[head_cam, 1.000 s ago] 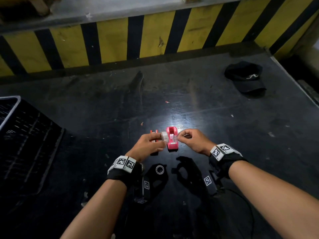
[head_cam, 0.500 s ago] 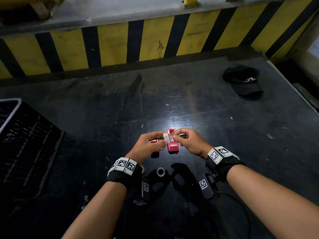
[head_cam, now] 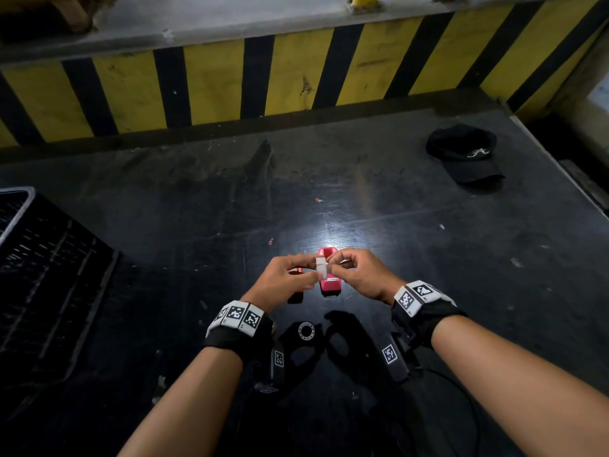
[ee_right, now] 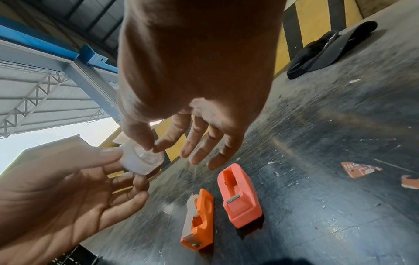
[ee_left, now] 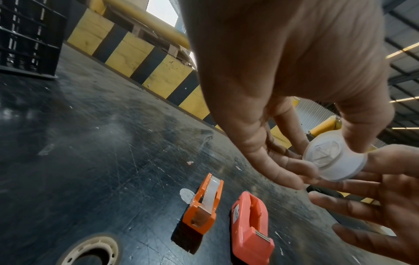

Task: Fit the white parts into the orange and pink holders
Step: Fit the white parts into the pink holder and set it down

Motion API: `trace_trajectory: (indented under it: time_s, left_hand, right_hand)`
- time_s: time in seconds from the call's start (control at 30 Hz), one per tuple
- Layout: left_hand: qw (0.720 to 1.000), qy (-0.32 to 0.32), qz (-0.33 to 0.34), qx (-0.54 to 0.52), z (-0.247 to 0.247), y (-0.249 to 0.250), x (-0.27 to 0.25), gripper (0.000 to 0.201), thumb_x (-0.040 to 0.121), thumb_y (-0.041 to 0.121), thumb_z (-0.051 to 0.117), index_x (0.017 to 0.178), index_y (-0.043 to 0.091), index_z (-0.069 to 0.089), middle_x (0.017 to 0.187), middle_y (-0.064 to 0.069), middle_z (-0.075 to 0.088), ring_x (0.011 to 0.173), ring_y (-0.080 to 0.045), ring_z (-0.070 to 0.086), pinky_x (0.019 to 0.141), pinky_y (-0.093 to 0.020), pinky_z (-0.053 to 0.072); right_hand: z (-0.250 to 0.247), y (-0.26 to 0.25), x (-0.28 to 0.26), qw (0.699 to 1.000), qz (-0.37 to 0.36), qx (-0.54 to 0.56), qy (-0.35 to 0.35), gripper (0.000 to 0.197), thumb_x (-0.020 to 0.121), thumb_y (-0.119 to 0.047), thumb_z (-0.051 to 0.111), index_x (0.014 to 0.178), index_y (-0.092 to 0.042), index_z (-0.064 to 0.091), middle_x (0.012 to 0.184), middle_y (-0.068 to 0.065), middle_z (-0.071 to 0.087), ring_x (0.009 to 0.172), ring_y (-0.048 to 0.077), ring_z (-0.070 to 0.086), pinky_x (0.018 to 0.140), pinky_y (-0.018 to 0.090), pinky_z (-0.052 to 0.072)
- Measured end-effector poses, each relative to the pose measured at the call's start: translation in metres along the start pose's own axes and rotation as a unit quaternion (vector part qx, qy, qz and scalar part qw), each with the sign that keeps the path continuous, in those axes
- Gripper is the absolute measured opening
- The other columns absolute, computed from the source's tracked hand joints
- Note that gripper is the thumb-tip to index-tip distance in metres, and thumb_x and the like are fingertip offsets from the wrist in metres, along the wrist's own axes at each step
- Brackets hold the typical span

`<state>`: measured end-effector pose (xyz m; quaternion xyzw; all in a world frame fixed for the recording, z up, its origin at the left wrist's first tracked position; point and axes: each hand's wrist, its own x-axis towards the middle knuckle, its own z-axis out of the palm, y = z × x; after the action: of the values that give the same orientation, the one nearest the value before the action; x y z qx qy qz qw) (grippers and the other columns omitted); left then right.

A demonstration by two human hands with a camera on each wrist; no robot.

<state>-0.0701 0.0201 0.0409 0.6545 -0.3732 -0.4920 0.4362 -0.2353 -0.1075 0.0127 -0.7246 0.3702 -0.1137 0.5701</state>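
Both hands are meeting in the air just above the pink holder [head_cam: 329,283], which I take as the landmark here. The left hand [head_cam: 283,285] is pinching the white part [ee_left: 334,158] — a short round spool — by its rim between thumb and fingertips, the other fingers spread loosely beneath it. The right hand [head_cam: 361,277] is nipping at the spool's opposite face with thumb and forefinger, its remaining fingers hanging relaxed; this looks like picking at a loose tape end or steadying the spool, though I cannot tell which. Holding it raised, not resting, is probably leaving both faces free for fingers before seating.

The spool's axis is lying roughly level, running from one hand to the other, so its flat faces are turned toward the two palms and its rim is facing down at the pink holder.

The pink holder is lying on the black table [head_cam: 428,258], open slot upward and empty, its long axis running away from the person with the cutter end nearer them. Just to its left, the orange holder [ee_left: 202,206] is lying roughly parallel — already carrying a pale roll in its slot. A black cap [head_cam: 464,153] is sitting well beyond the pink holder, to its right.
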Motion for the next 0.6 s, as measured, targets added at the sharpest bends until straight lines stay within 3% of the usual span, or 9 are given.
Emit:
trace_trajectory:
  time_s: [0.03,0.13,0.23,0.3,0.33,0.4,0.47,0.53,0.6]
  left_hand:
    - [1.0,0.001,-0.002,0.001,0.0,0.0,0.001,0.028,0.09,0.011,0.076,0.113,0.027,0.079,0.104,0.005,0.078,0.097,-0.009,0.072,0.1,-0.048,0.06]
    - [1.0,0.008,-0.011,0.011,-0.001,-0.003,0.005,0.028,0.09,0.013,0.076,0.117,0.022,0.079,0.103,0.003,0.079,0.096,-0.009,0.071,0.1,-0.049,0.06]
    - [1.0,0.016,-0.009,0.02,-0.004,-0.008,0.009,0.029,0.087,0.018,0.079,0.114,0.026,0.079,0.113,-0.017,0.076,0.094,-0.02,0.069,0.097,-0.056,0.058]
    - [0.999,0.031,-0.007,0.023,-0.006,-0.011,0.012,0.033,0.085,0.014,0.081,0.116,0.024,0.077,0.114,-0.016,0.076,0.092,-0.02,0.071,0.094,-0.053,0.06]
    - [0.999,0.039,-0.008,0.023,-0.007,-0.012,0.014,0.035,0.084,0.013,0.082,0.116,0.023,0.075,0.114,-0.013,0.077,0.093,-0.018,0.072,0.092,-0.049,0.061]
    - [0.998,0.049,-0.012,0.024,-0.011,-0.015,0.02,0.036,0.082,0.013,0.085,0.115,0.019,0.073,0.113,-0.009,0.078,0.092,-0.015,0.073,0.087,-0.038,0.063]
    - [0.998,0.053,-0.012,0.036,-0.015,-0.018,0.025,0.036,0.082,0.011,0.085,0.115,0.013,0.072,0.112,-0.01,0.078,0.089,-0.012,0.072,0.078,-0.023,0.06]
    - [0.997,0.056,-0.006,0.048,-0.019,-0.022,0.03,0.035,0.082,0.01,0.085,0.115,0.011,0.073,0.11,-0.009,0.08,0.085,-0.01,0.07,0.073,-0.016,0.057]
    - [0.996,0.055,-0.003,0.066,-0.024,-0.026,0.035,0.034,0.081,0.015,0.086,0.113,0.015,0.074,0.107,-0.003,0.081,0.086,-0.009,0.069,0.077,-0.017,0.056]
  right_hand:
    - [0.0,0.001,0.001,1.0,0.003,0.003,-0.003,0.012,0.093,-0.014,0.074,0.096,-0.003,0.074,0.102,0.021,0.077,0.085,0.015,0.068,0.087,0.042,0.06]
    - [0.0,0.0,0.003,1.0,0.019,0.008,-0.014,0.015,0.096,-0.014,0.07,0.099,0.001,0.073,0.086,0.009,0.074,0.071,0.003,0.063,0.069,0.02,0.053]
    - [0.001,0.008,0.012,0.999,0.04,-0.007,0.007,0.014,0.097,-0.019,0.065,0.101,-0.006,0.07,0.103,0.009,0.073,0.092,0.017,0.068,0.077,0.028,0.052]
    - [0.001,0.016,0.022,0.998,0.042,-0.051,0.022,0.013,0.093,-0.019,0.068,0.105,-0.013,0.066,0.107,0.003,0.071,0.098,0.023,0.067,0.08,0.032,0.049]
    - [0.0,0.021,0.027,0.995,0.044,-0.089,0.01,0.025,0.091,-0.021,0.072,0.112,-0.015,0.062,0.113,0.001,0.067,0.098,0.021,0.065,0.083,0.032,0.048]
    - [-0.001,0.031,0.039,0.98,0.045,-0.19,-0.04,0.069,0.078,-0.032,0.085,0.135,-0.017,0.05,0.13,0.0,0.056,0.11,0.018,0.057,0.092,0.031,0.045]
    - [0.002,0.041,0.051,0.957,0.045,-0.276,-0.077,0.11,0.062,-0.041,0.093,0.152,-0.021,0.033,0.151,0.004,0.042,0.132,0.027,0.049,0.108,0.041,0.044]
    - [0.007,0.052,0.062,0.939,0.053,-0.327,-0.098,0.13,0.057,-0.041,0.096,0.159,-0.025,0.018,0.164,0.004,0.027,0.143,0.038,0.04,0.115,0.054,0.04]
    - [0.015,0.062,0.07,0.929,0.055,-0.352,-0.1,0.134,0.055,-0.041,0.098,0.158,-0.027,0.013,0.167,0.001,0.025,0.142,0.04,0.04,0.114,0.058,0.04]
